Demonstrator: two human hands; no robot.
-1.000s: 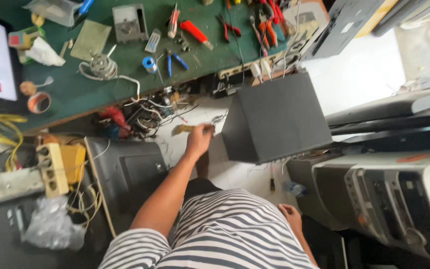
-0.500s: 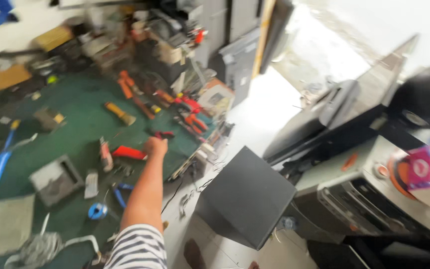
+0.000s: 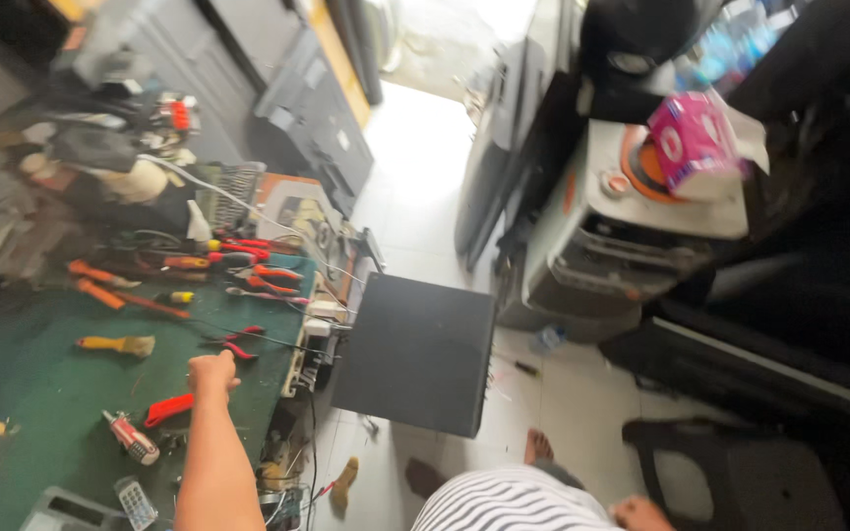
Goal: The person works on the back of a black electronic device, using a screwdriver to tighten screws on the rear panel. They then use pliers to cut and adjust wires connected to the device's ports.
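Note:
My left hand [image 3: 212, 372] is stretched out over the green workbench [image 3: 31, 393]. Its fingers are curled, and what they hold, if anything, is hidden. It hovers just below red-handled pliers [image 3: 233, 341] and above a red utility knife [image 3: 167, 409]. A yellow-handled brush [image 3: 115, 345] lies to its left. A red and white hand tool [image 3: 130, 438] sits near my forearm. My right hand [image 3: 641, 513] shows only partly at the bottom edge, beside my striped shirt [image 3: 514, 501].
A black box [image 3: 415, 354] stands on the floor against the bench edge. Orange screwdrivers [image 3: 100, 280] and more pliers [image 3: 248, 258] lie farther back. A grey stereo [image 3: 632, 236] carries a pink package [image 3: 696, 143]. A black chair [image 3: 730, 472] is at lower right.
The view has swung further round toward the floor and the stereo. My left arm still reaches over the bench, its hand now near the red-handled pliers by the bench edge.

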